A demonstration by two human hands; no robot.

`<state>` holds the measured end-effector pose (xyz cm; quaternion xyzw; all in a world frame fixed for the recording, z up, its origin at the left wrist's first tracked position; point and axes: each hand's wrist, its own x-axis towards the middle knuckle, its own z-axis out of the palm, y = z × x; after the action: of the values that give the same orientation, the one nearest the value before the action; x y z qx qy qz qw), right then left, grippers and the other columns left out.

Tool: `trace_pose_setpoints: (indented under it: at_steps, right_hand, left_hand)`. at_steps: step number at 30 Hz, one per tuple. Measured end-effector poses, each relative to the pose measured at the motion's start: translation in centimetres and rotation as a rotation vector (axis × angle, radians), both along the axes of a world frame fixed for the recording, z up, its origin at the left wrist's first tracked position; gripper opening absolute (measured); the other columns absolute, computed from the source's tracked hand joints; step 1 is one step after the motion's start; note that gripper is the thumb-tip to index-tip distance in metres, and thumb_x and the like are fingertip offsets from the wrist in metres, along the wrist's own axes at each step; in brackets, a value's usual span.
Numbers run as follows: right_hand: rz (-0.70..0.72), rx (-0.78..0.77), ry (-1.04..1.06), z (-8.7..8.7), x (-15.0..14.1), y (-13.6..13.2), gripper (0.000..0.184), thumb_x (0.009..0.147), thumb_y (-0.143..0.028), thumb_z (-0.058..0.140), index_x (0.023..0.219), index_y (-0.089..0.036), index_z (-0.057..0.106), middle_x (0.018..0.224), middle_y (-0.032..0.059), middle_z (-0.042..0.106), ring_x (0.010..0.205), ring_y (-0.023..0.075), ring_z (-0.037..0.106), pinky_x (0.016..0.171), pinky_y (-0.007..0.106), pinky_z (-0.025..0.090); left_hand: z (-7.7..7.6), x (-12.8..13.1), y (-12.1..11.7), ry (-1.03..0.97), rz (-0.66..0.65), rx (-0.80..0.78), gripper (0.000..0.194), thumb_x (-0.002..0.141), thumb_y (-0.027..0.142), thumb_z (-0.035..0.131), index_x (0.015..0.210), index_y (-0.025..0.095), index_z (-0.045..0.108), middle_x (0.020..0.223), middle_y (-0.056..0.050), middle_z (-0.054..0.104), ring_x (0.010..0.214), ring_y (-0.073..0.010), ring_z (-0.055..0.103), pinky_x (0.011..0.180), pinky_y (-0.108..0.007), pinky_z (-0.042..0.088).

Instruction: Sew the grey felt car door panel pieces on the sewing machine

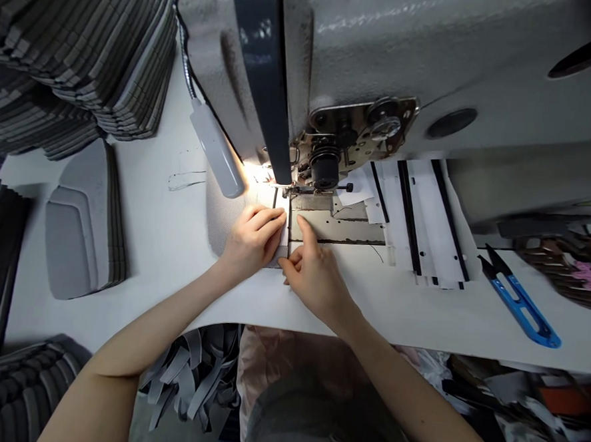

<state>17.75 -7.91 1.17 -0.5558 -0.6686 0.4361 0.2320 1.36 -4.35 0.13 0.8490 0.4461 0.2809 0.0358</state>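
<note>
A grey fabric piece [220, 220] lies on the white table under the needle area [288, 188] of a grey sewing machine [395, 67]. My left hand [252, 238] rests flat on the fabric, fingers together and stretched toward the needle. My right hand [312, 272] sits just right of it, forefinger extended along the fabric's edge on the metal needle plate [340, 229], the other fingers curled in a pinch at the near edge of the fabric. A small lamp [217, 149] lights the spot.
Stacks of grey padded pieces fill the left side [81, 41], with a smaller stack [82, 221] nearer. White strips with black bands [426, 215] lie right of the machine. Blue thread snips [520, 305] lie on the table at the right. Grey strips [190, 381] hang below the table edge.
</note>
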Motion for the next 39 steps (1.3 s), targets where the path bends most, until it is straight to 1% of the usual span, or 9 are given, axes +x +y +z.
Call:
trace_pose_setpoints:
  at_steps: [6, 11, 13, 16, 20, 23, 26, 33, 39]
  right_hand:
    - [-0.013, 0.021, -0.019, 0.1, 0.0, 1.4, 0.074, 0.085, -0.01, 0.058, 0.152, -0.008, 0.027, 0.066, -0.0002, 0.068, 0.067, 0.0236, 0.07, 0.065, 0.034, 0.053]
    - [-0.012, 0.044, -0.052, 0.3, 0.1, 2.5, 0.072, 0.083, -0.009, 0.056, 0.15, -0.006, 0.029, 0.067, 0.0013, 0.068, 0.066, 0.0245, 0.068, 0.067, 0.036, 0.052]
    - [-0.011, 0.037, -0.094, 0.4, 0.1, 2.6, 0.066, 0.083, -0.009, 0.058, 0.145, -0.006, 0.034, 0.066, 0.0008, 0.067, 0.065, 0.0235, 0.067, 0.067, 0.034, 0.05]
    - [-0.017, 0.09, -0.195, 0.3, 0.2, 2.3, 0.045, 0.085, -0.013, 0.06, 0.128, -0.01, 0.048, 0.066, -0.0007, 0.066, 0.062, 0.0198, 0.063, 0.063, 0.029, 0.043]
    - [0.025, 0.437, -0.375, -0.4, 0.5, 1.3, 0.006, 0.09, -0.015, 0.056, 0.092, -0.019, 0.061, 0.071, -0.0012, 0.065, 0.058, 0.0117, 0.056, 0.052, 0.024, 0.026]
    - [0.084, 0.796, -0.469, -1.1, 1.0, 0.4, 0.028, 0.088, -0.002, 0.048, 0.069, -0.019, 0.058, 0.06, -0.0026, 0.059, 0.048, 0.0086, 0.042, 0.05, 0.027, 0.018]
    - [0.13, 0.985, -0.499, -1.3, 1.5, 0.0, 0.03, 0.085, 0.002, 0.048, 0.067, -0.018, 0.062, 0.05, -0.003, 0.051, 0.045, 0.0093, 0.035, 0.051, 0.028, 0.017]
    - [0.172, 0.931, -0.539, -0.6, 1.9, 0.9, 0.028, 0.089, -0.005, 0.052, 0.087, -0.019, 0.076, 0.045, -0.003, 0.049, 0.043, 0.0099, 0.034, 0.05, 0.028, 0.014]
    - [0.259, 0.661, -0.592, 0.3, 1.6, 2.5, 0.03, 0.09, -0.007, 0.05, 0.086, -0.02, 0.076, 0.048, 0.0, 0.057, 0.045, 0.0104, 0.039, 0.051, 0.028, 0.013]
  left_hand:
    - [-0.1, 0.1, 0.7, -0.045, 0.015, 0.017, 0.017, 0.1, 0.022, 0.051, 0.096, 0.02, 0.068, 0.1, -0.006, 0.075, 0.09, -0.0199, 0.063, 0.083, -0.039, 0.052]
    - [-0.2, -0.5, 0.8, -0.044, -0.053, 0.038, 0.019, 0.1, 0.022, 0.051, 0.09, 0.02, 0.067, 0.088, -0.004, 0.074, 0.083, -0.018, 0.064, 0.076, -0.035, 0.051]
    - [-0.2, -0.8, 0.7, -0.033, -0.073, 0.043, 0.021, 0.101, 0.023, 0.05, 0.092, 0.021, 0.069, 0.087, -0.005, 0.074, 0.084, -0.0182, 0.064, 0.076, -0.035, 0.051]
    - [-0.2, -1.1, 0.5, -0.007, -0.106, 0.08, 0.022, 0.101, 0.022, 0.049, 0.096, 0.021, 0.07, 0.088, -0.006, 0.074, 0.086, -0.0183, 0.066, 0.076, -0.034, 0.052]
    - [-0.1, -1.1, 0.3, 0.011, -0.152, 0.166, 0.021, 0.101, 0.017, 0.048, 0.099, 0.019, 0.069, 0.089, -0.006, 0.074, 0.086, -0.0175, 0.066, 0.074, -0.032, 0.053]
    - [0.1, -1.3, 0.1, 0.05, -0.19, 0.184, 0.023, 0.101, 0.012, 0.045, 0.107, 0.018, 0.067, 0.094, -0.007, 0.074, 0.091, -0.0181, 0.067, 0.077, -0.032, 0.055]
    - [0.1, -1.6, -0.1, 0.08, -0.216, 0.168, 0.029, 0.1, 0.01, 0.042, 0.116, 0.018, 0.065, 0.1, -0.009, 0.074, 0.098, -0.0193, 0.068, 0.082, -0.034, 0.057]
    - [-0.1, -1.5, 0.8, 0.085, -0.201, 0.195, 0.033, 0.097, 0.006, 0.042, 0.118, 0.016, 0.065, 0.102, -0.01, 0.073, 0.1, -0.0204, 0.067, 0.083, -0.034, 0.057]
    - [-0.2, -1.4, 2.1, 0.089, -0.171, 0.17, 0.034, 0.097, 0.007, 0.04, 0.114, 0.018, 0.067, 0.1, -0.009, 0.073, 0.097, -0.0192, 0.067, 0.081, -0.032, 0.056]
